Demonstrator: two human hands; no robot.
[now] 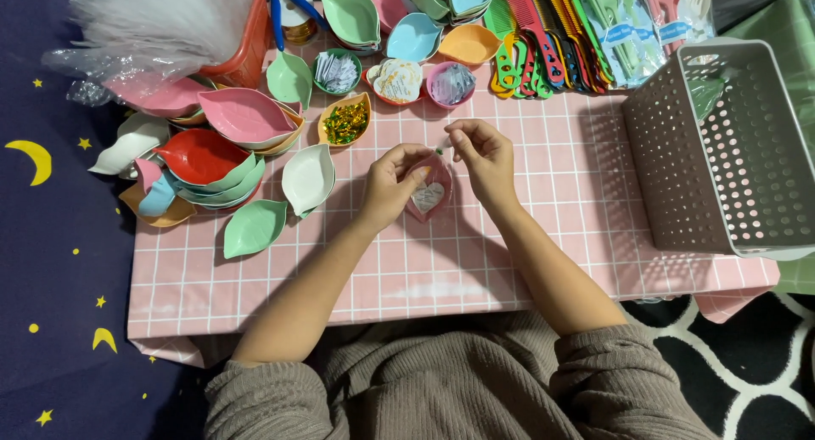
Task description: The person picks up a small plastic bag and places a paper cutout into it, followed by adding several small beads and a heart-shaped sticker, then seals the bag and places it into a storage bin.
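Both hands meet over the middle of the pink checked counter (526,262). The left hand (390,185) curls around a small pink heart-shaped dish (429,198), its fingers closed on the dish's left rim while the dish rests on the counter with a pale heart-shaped paper inside. The right hand (486,156) hovers just above the dish, thumb and forefinger pinched shut on a tiny green piece (440,151) (too small to tell what it is).

Behind the hands stand 4 small round bowls: an orange bowl (345,120) of green and gold bits, a green bowl (337,71) of pale slips, a red bowl (396,81) of white paper hearts, and a pink bowl (452,84) of pale packets. To the left lie stacked leaf-shaped dishes (216,164) in pink, red, green and white. At the far edge lie coloured combs (543,33), and a grey perforated basket (722,151) sits to the right.
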